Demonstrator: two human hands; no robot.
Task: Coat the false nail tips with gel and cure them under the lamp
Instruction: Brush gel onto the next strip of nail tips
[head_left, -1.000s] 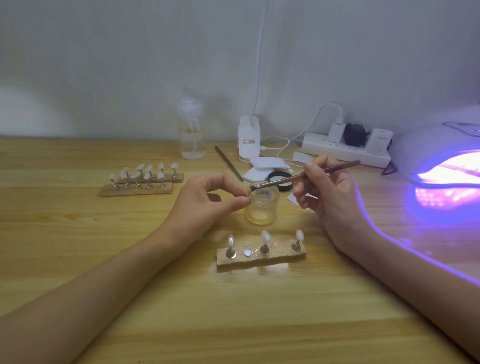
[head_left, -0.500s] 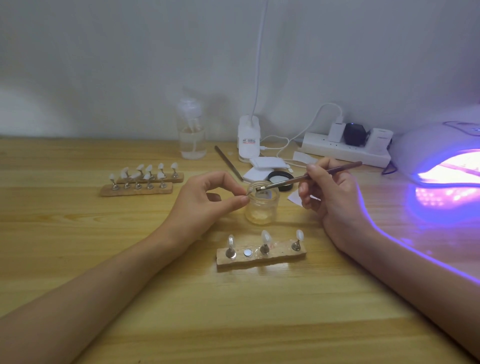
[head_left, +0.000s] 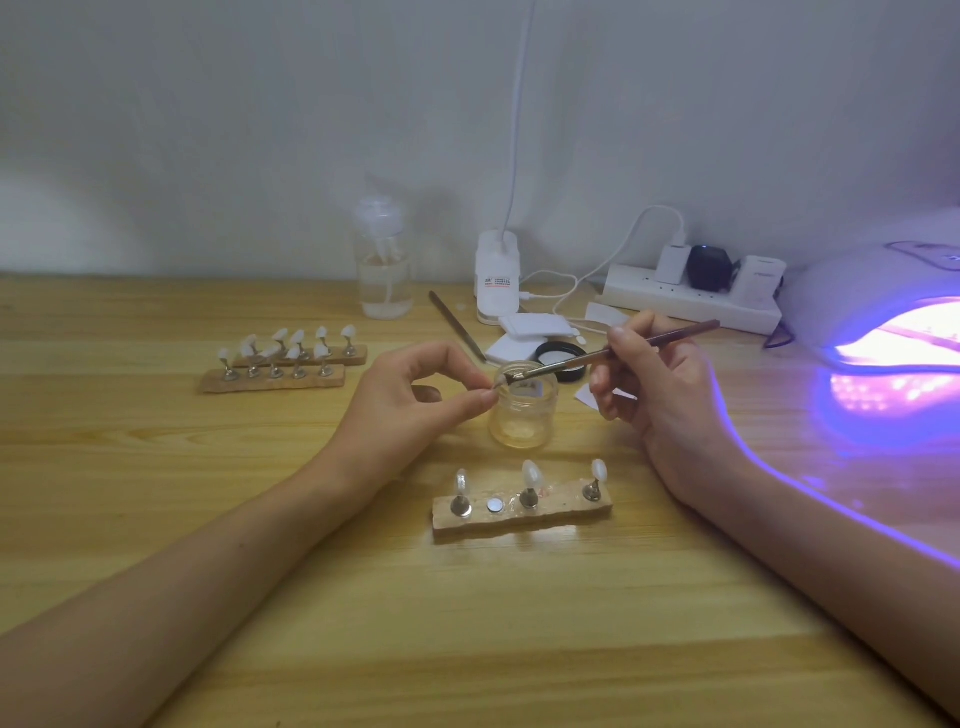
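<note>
- The left hand (head_left: 415, 400) pinches a small pale nail tip (head_left: 497, 384) between thumb and forefinger, just over the rim of the glass jar (head_left: 524, 410); its stand is too small to make out.
- The right hand (head_left: 660, 384) grips a thin brush (head_left: 623, 351) like a pen, and the bristles touch the pinched tip.
- The jar stands open on the wooden table (head_left: 467, 623), with a pale layer at its bottom.
- In front of the jar lies a wooden holder strip (head_left: 519, 519) with three nail tips upright on metal stands and one bare magnet disc (head_left: 496, 504).
- Two more strips (head_left: 280, 371) full of tips lie well apart at the back left.
- The curing lamp (head_left: 872, 301) glows violet at the right edge.
- Near the wall are a pump bottle (head_left: 383, 265), a power strip (head_left: 685, 304), white pads (head_left: 530, 330) and a black lid (head_left: 563, 356).
</note>
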